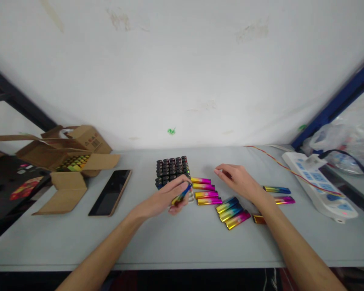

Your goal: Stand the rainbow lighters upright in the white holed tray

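Note:
My left hand (172, 195) is closed around a shiny blue-and-yellow lighter (180, 195), beside the front of a block of upright black-topped lighters (171, 169). Part of a pale tray (190, 198) shows behind those fingers. My right hand (235, 178) hovers over the table, thumb and forefinger brought together; whatever may be between them is too small to make out. Between the hands lie several yellow-and-pink lighters (206, 194) in a column. Closer to me are slanted lighters (233, 213) in yellow, blue and pink.
Left of the block lies a dark-screened phone (111, 192). An open cardboard box (92, 161) with yellow-topped lighters stands farther left. Near my right forearm are loose lighters (277, 189). A white power strip (320, 184) with cables lies at the right, and a wall (182, 81) rises behind the table.

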A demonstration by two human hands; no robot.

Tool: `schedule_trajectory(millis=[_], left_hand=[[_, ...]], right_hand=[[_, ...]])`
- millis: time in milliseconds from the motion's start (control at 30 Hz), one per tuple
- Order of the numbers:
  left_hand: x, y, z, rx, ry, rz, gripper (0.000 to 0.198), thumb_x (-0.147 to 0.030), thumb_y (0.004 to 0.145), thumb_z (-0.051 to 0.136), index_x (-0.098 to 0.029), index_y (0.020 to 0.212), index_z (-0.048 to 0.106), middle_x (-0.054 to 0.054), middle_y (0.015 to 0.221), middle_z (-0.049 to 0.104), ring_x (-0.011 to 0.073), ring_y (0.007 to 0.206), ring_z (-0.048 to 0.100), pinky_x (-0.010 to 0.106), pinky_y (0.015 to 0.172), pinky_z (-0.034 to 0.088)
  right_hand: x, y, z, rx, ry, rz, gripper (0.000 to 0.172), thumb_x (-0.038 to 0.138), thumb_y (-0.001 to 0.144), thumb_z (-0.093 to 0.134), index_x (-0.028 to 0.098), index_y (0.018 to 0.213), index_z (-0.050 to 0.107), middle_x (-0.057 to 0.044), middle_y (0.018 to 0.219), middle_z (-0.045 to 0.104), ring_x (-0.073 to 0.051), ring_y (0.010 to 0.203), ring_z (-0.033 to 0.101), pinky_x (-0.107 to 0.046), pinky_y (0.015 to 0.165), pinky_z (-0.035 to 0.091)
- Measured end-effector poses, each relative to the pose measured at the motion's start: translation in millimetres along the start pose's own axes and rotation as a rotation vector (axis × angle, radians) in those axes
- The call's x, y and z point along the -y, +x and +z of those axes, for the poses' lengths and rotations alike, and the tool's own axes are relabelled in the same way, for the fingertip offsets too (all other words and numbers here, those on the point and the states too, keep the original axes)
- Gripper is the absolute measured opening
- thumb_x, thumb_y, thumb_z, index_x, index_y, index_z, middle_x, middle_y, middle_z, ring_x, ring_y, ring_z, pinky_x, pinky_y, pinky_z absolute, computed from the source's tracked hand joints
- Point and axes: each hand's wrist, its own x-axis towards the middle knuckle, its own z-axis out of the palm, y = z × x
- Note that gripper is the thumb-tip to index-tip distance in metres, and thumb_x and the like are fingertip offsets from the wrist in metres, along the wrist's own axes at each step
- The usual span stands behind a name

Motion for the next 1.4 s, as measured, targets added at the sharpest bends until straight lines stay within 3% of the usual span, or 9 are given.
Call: schedule_trajectory(millis=[100, 200, 367, 467, 700, 933, 1167, 1300, 1400], left_hand=[[-15.2, -24.1, -8.1, -0.077, 0.236, 0.166, 0.037, -0.052, 0.104, 0.054, -0.017, 0.098, 0.064, 0.004, 0.082, 0.063, 0.0125, 0.067, 0.057, 0.026, 0.063, 0.049], [-19.3, -47.3, -14.4, -0.315, 0.440, 0.356, 0.035, -0.049, 0.099, 0.065, -0.016, 0.096, 0.078, 0.010, 0.098, 0.066, 0.0195, 0.092, 0.064, 0.030, 0.078, 0.055], [2.9, -69.6, -22.5, -0.685, 0.680, 0.445, 0.017, -0.034, 0.093, 0.075, -0.020, 0.100, 0.083, 0.009, 0.097, 0.074, 0.0209, 0.090, 0.071, 0.032, 0.080, 0.060], [15.9, -73.6, -25.1, -0.796, 0.906, 0.474, 0.014, -0.029, 0.094, 0.075, -0.021, 0.102, 0.081, 0.007, 0.102, 0.078, 0.0199, 0.094, 0.073, 0.033, 0.091, 0.060], [19.4, -72.3, -28.3, -0.714, 1.193, 0.524, 0.020, -0.030, 0.099, 0.068, -0.018, 0.111, 0.078, 0.007, 0.106, 0.080, 0.0183, 0.094, 0.077, 0.027, 0.091, 0.061], [17.1, -69.6, -39.2, -0.610, 1.216, 0.449, 0.024, -0.035, 0.103, 0.061, -0.017, 0.111, 0.075, 0.008, 0.105, 0.079, 0.0176, 0.085, 0.077, 0.027, 0.084, 0.063], [38.9, -66.8, -40.1, -0.720, 1.251, 0.484, 0.031, -0.040, 0.103, 0.062, -0.018, 0.125, 0.068, 0.007, 0.109, 0.079, 0.0176, 0.083, 0.079, 0.027, 0.080, 0.065], [46.3, -64.7, -37.4, -0.762, 1.368, 0.576, 0.026, -0.036, 0.104, 0.060, -0.020, 0.124, 0.067, 0.008, 0.109, 0.075, 0.0191, 0.089, 0.078, 0.032, 0.087, 0.065], [49.8, -62.3, -38.6, -0.778, 1.416, 0.611, 0.030, -0.036, 0.106, 0.056, -0.019, 0.129, 0.064, 0.010, 0.114, 0.069, 0.0164, 0.080, 0.077, 0.034, 0.085, 0.066]], right_hand=[[2.3, -0.3, -1.8, 0.011, -0.005, -0.017, 0.035, 0.040, 0.110, 0.043, 0.020, 0.105, 0.071, -0.006, 0.092, 0.077, -0.022, 0.080, 0.070, -0.032, 0.076, 0.047], [5.6, -0.7, -4.5, 0.019, -0.006, -0.036, 0.035, 0.039, 0.111, 0.042, 0.020, 0.105, 0.071, -0.007, 0.094, 0.077, -0.023, 0.082, 0.071, -0.033, 0.077, 0.047], [7.4, -1.6, -5.2, 0.032, -0.018, -0.068, 0.035, 0.039, 0.110, 0.042, 0.020, 0.105, 0.071, -0.008, 0.094, 0.077, -0.023, 0.080, 0.070, -0.034, 0.077, 0.047], [7.1, -1.7, -3.8, 0.043, -0.010, -0.085, 0.035, 0.039, 0.111, 0.041, 0.021, 0.105, 0.070, -0.008, 0.095, 0.077, -0.023, 0.082, 0.070, -0.034, 0.077, 0.046], [5.9, -1.9, -4.3, 0.037, -0.006, -0.080, 0.034, 0.038, 0.110, 0.042, 0.020, 0.105, 0.071, -0.009, 0.096, 0.078, -0.024, 0.083, 0.070, -0.034, 0.078, 0.047], [4.2, -1.8, -7.6, 0.009, -0.007, -0.065, 0.034, 0.039, 0.109, 0.044, 0.020, 0.103, 0.071, -0.007, 0.090, 0.076, -0.022, 0.076, 0.068, -0.033, 0.073, 0.044], [-6.7, -3.4, -23.1, -0.122, -0.052, -0.008, 0.034, 0.038, 0.108, 0.046, 0.018, 0.101, 0.072, -0.007, 0.087, 0.076, -0.021, 0.075, 0.068, -0.031, 0.072, 0.044], [-17.7, -6.9, -41.9, -0.239, -0.074, 0.068, 0.035, 0.041, 0.106, 0.049, 0.018, 0.097, 0.074, -0.005, 0.076, 0.073, -0.020, 0.067, 0.065, -0.030, 0.068, 0.043], [-30.2, -15.8, -60.8, -0.373, -0.073, 0.169, 0.039, 0.046, 0.104, 0.051, 0.018, 0.096, 0.075, -0.004, 0.072, 0.072, -0.019, 0.062, 0.065, -0.030, 0.066, 0.044]])
